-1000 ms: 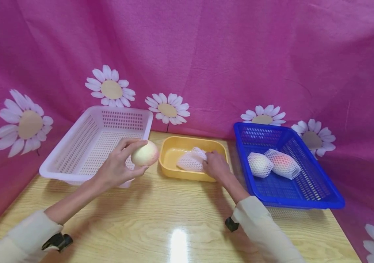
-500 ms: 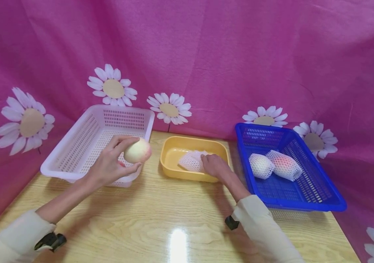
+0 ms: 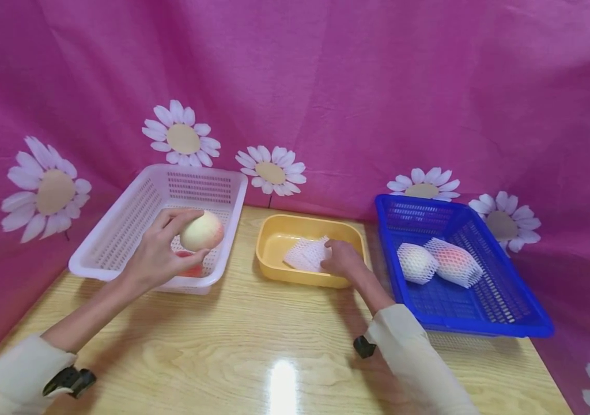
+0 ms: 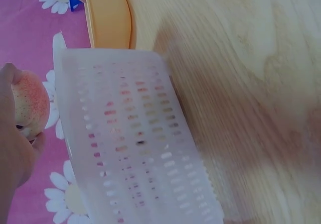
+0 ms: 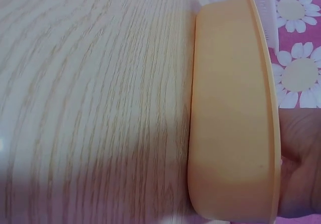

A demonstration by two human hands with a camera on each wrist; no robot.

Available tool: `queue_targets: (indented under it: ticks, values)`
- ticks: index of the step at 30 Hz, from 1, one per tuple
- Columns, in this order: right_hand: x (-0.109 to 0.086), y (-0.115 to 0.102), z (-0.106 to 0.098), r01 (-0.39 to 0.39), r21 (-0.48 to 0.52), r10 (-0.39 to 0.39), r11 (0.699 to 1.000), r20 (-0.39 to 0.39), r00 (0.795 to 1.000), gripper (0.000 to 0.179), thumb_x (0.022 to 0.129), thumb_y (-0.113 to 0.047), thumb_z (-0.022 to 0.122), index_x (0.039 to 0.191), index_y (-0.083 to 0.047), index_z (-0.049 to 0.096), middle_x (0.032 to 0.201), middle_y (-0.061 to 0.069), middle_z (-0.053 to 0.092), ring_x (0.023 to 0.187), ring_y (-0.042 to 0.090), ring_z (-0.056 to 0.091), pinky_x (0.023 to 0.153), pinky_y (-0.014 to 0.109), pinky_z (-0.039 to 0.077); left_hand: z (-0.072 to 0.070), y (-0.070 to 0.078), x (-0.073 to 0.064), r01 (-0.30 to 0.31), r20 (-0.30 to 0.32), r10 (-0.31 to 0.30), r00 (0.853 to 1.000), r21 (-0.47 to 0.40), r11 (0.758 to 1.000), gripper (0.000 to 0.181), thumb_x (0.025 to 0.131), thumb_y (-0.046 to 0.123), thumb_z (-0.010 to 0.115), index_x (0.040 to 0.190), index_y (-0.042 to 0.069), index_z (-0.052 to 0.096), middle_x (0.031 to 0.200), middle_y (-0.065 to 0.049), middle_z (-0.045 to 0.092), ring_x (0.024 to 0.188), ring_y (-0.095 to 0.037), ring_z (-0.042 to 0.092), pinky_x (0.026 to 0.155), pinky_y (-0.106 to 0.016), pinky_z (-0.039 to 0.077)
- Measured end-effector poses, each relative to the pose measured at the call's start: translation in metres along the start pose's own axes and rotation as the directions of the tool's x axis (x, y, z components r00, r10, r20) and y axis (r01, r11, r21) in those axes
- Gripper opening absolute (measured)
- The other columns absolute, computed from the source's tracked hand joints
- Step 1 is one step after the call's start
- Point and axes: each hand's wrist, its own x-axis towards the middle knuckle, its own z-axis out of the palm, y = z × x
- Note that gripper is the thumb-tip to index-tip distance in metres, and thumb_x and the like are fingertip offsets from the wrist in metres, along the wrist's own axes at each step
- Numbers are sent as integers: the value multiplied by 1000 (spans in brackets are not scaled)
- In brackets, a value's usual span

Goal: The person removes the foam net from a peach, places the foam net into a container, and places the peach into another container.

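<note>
A: Backdrop: magenta, daisy-printed cloth [image 3: 336,86] behind a wood-grain bench [image 3: 212,357]. Left hand [image 3: 157,251]?
B: Clamped on one peach [image 3: 203,231]; white basket [image 3: 134,216] below it.
A: Right hand [image 3: 345,260]?
B: At foam netting [image 3: 302,255] inside yellow tub [image 3: 295,276]; grip cannot be told.
A: Step?
B: Apparently placing peach; next calls for lowering, then gentle release.

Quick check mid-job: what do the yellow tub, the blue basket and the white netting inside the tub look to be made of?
Yellow tub: likely moulded plastic, smooth, with light reflections inside. Blue basket: probably plastic, smooth-rimmed, with regular slots in its walls. White netting: seemingly soft foam, matt, judging by its open mesh; thin plastic is possible.
</note>
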Motion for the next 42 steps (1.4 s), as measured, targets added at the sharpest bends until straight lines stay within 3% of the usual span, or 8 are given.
queue_targets:
  ticks: [6,11,19,26,32,36,40,42]
  values:
    - [-1,0,-2,-5,30,5,1000,-3,1000,54,77,-8,69,128,6,59,122,26,64,114,42,59,96,47,49,-5,-5,-3,30,17,-30,999,21,999,68,64,3,89,127,6,64,118,-14,58,104,-27,58,76,-30,52]
    - [0,-1,-3,2,40,-2,999,-8,1000,55,77,-7,68,130,6,58,123,27,63,115,41,58,98,47,48,-9,-11,-7,48,13,-49,999,25,999,66,64,4,88,126,5,64,118,-14,59,105,-27,58,79,-22,45]
    - [1,-2,-4,87,77,-79,993,-106,991,51,77,-3,66,127,7,61,123,25,63,117,38,57,99,48,46,-12,-18,-11,53,11,-53,999,45,998,67,64,6,88,127,7,64,119,-14,59,108,-29,55,78,-26,45]
    - [0,-16,-7,132,42,-120,990,-225,967,42,82,-8,63,123,1,65,123,19,65,116,35,59,96,47,48,-17,-19,-13,68,26,-69,997,42,997,67,65,5,89,127,7,64,120,-13,58,110,-28,54,78,-21,44]
    - [-1,-34,-7,206,28,-185,978,-341,922,36,86,-10,61,119,-2,70,121,14,68,116,35,60,96,47,47,-19,-20,-15,99,38,-101,994,59,993,66,67,6,88,128,7,64,121,-15,57,109,-30,55,74,-38,52]
    - [0,-46,-7,256,6,-235,967,-376,896,33,91,-15,61,120,-4,71,121,13,68,117,33,60,99,51,44,-20,-20,-17,117,42,-120,992,61,991,66,67,6,88,128,6,63,120,-17,56,106,-31,56,70,-46,54]
    - [-1,-56,-7,234,-1,-222,972,-328,918,39,97,-28,60,131,-10,66,132,10,64,128,33,52,110,65,26,-21,-20,-18,135,43,-137,990,59,989,65,68,7,88,128,6,63,118,-18,56,100,-32,58,67,-47,54]
    - [-1,-60,-6,261,7,-247,965,-298,922,43,98,-31,60,135,-11,63,137,12,59,132,37,47,112,67,21,-21,-20,-19,139,43,-142,989,62,988,65,68,7,88,128,6,63,117,-18,56,97,-32,59,66,-47,54]
